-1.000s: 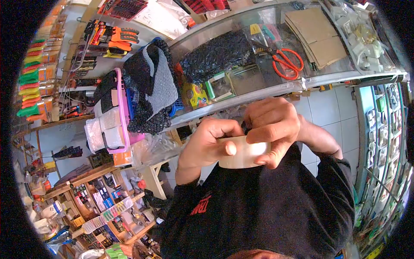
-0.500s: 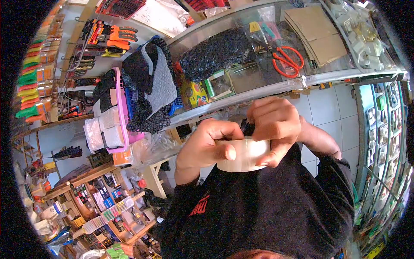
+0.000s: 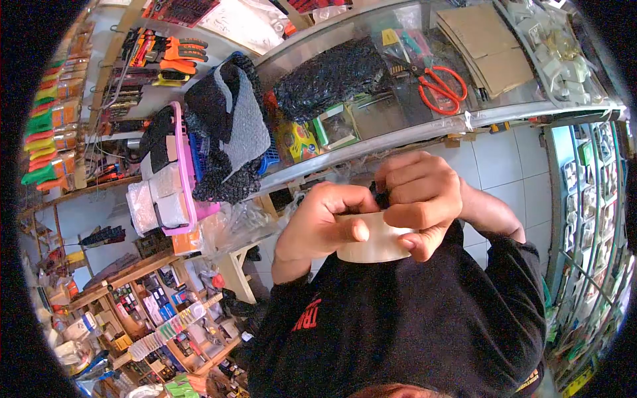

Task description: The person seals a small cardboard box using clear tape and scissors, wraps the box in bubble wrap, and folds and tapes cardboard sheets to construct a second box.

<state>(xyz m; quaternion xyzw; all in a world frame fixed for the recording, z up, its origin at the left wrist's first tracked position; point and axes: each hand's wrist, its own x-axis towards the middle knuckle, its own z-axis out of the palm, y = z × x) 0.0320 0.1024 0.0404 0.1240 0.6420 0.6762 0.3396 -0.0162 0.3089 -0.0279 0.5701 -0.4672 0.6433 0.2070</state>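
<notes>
A wide roll of pale, translucent packing tape (image 3: 375, 247) is held in front of my chest. My left hand (image 3: 328, 222) grips its left side, thumb along the outer face and fingers curled over the upper rim. My right hand (image 3: 424, 202) is closed at the right side, its thumb against the tape's surface and its bent fingers over the top edge. Whether a loose tape end is between those fingers cannot be seen. Something dark shows between the two hands, too hidden to name.
Beyond my hands runs a glass counter (image 3: 371, 144) with a black plastic-wrapped parcel (image 3: 332, 79), red-handled scissors (image 3: 443, 89) and cardboard sheets (image 3: 484, 50). A pink basket (image 3: 188, 179) with wrapped packages stands at left. Wooden compartment shelves (image 3: 156, 312) are lower left, display racks (image 3: 590, 199) at right.
My right thumb has bent and drawn up along the tape, and the right fingers have shifted slightly. My left hand keeps its hold on the roll. The view has shifted a little.
</notes>
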